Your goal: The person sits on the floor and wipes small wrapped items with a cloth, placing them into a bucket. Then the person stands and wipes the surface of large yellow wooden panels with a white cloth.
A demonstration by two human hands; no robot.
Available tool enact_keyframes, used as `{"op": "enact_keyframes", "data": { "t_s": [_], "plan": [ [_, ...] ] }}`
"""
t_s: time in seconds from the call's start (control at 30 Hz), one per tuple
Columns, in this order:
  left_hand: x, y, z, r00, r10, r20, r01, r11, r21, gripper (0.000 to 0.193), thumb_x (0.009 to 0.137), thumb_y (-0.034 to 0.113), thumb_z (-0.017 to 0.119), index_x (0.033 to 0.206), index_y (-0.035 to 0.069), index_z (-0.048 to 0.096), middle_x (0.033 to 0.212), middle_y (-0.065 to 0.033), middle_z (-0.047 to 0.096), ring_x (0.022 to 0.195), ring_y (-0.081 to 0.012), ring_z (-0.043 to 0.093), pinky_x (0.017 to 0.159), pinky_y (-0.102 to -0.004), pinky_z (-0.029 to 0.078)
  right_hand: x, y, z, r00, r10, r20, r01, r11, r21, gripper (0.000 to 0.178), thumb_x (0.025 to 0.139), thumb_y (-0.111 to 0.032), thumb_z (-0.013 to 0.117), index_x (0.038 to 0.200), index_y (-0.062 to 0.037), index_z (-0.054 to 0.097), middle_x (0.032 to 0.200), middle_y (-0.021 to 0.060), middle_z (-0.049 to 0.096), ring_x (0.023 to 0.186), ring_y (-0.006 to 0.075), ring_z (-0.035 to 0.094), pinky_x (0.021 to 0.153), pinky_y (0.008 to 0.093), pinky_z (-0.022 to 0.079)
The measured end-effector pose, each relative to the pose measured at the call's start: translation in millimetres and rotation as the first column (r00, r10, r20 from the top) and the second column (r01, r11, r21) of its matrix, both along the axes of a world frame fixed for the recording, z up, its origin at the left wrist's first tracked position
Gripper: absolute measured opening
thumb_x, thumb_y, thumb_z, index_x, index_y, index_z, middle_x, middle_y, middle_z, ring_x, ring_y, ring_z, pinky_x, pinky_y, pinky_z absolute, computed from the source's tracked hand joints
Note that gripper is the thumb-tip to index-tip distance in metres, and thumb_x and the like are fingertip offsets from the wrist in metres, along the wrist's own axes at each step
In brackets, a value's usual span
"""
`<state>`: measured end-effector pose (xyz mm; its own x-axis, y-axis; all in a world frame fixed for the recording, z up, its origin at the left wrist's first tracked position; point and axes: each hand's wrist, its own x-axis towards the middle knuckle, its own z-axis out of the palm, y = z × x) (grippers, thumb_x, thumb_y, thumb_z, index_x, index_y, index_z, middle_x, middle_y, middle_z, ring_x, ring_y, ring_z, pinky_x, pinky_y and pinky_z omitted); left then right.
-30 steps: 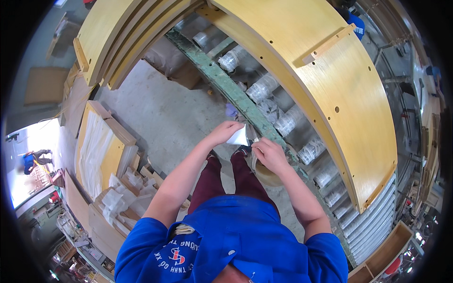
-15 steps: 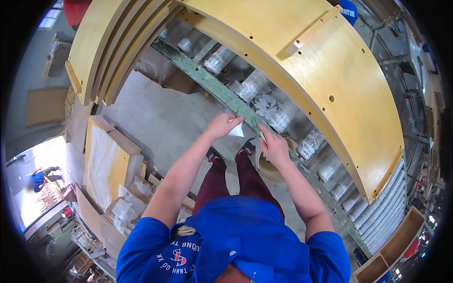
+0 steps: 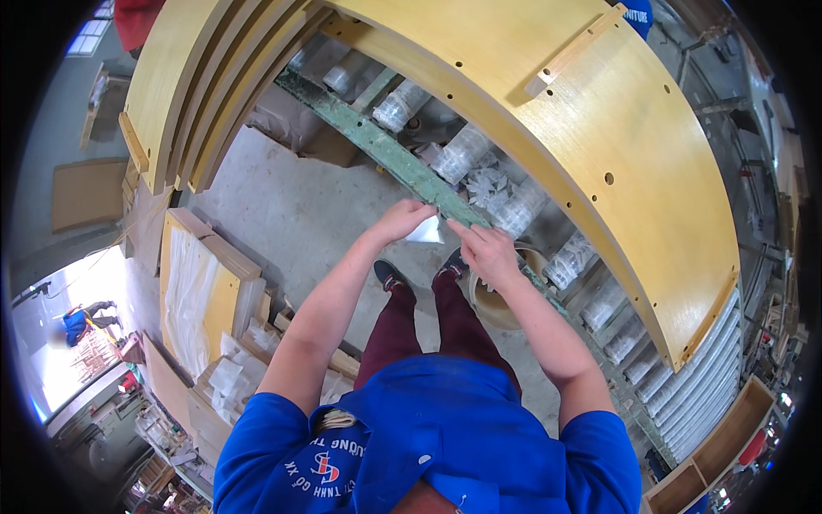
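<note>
In front of my body, my left hand pinches a small white sheet, which hangs below its fingertips. Paper or thin plastic, I cannot tell which. My right hand is curled, with its index finger reaching to the sheet's upper right corner. Whatever its other fingers hold is hidden. Both hands are over the near edge of a green metal roller frame. Beyond them lies a large curved yellow wooden panel with drilled holes and a batten on its face.
Plastic-wrapped rollers run under the panel. More curved panels stand at the far left. A round tan bin or roll is beside my right foot. Stacked boards with white wrapping are to my left. Another person is at the far left.
My right hand has moved left and up, its index finger now meeting the white sheet near my left fingertips. My left hand has risen slightly with the sheet.
</note>
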<state>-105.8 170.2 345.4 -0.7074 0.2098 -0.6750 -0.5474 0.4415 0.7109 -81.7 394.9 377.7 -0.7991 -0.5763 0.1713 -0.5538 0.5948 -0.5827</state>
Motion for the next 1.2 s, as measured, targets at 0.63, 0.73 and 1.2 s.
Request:
{"op": "enact_keyframes", "data": {
  "t_s": [0.63,0.73,1.2],
  "plan": [
    [-8,-5,-9,0.997,-0.063,0.033,0.063,0.998,0.013,0.049,0.084,0.044,0.053,0.091,-0.002,0.066,0.080,-0.0070,0.065,0.070,-0.0150,0.059,0.062,-0.0289,0.045,-7,3,-1,0.995,0.058,0.078,-0.058,0.998,-0.012,0.049,0.071,-0.007,0.065,0.119,-0.0169,0.058,0.078,0.0042,0.056,0.069,0.0231,0.061,0.061,0.0375,0.049],
    [-9,-5,-10,0.996,-0.081,0.026,0.081,0.997,0.013,0.049,0.084,0.044,0.053,0.089,-0.002,0.067,0.079,-0.0076,0.065,0.070,-0.0154,0.060,0.062,-0.0293,0.046,-8,4,-2,0.994,0.067,0.081,-0.066,0.998,-0.010,0.049,0.072,-0.006,0.064,0.119,-0.0163,0.058,0.078,0.0049,0.056,0.069,0.0234,0.061,0.061,0.0378,0.048],
    [-12,-5,-5,0.995,-0.092,0.040,0.091,0.995,0.031,0.049,0.084,0.044,0.053,0.092,-0.003,0.066,0.080,-0.0071,0.065,0.069,-0.0147,0.059,0.062,-0.0284,0.045,-9,4,-2,0.998,0.058,0.035,-0.057,0.997,-0.048,0.045,0.073,-0.002,0.061,0.116,-0.0148,0.060,0.073,0.0056,0.054,0.063,0.0244,0.059,0.058,0.0369,0.048]
  ]
}}
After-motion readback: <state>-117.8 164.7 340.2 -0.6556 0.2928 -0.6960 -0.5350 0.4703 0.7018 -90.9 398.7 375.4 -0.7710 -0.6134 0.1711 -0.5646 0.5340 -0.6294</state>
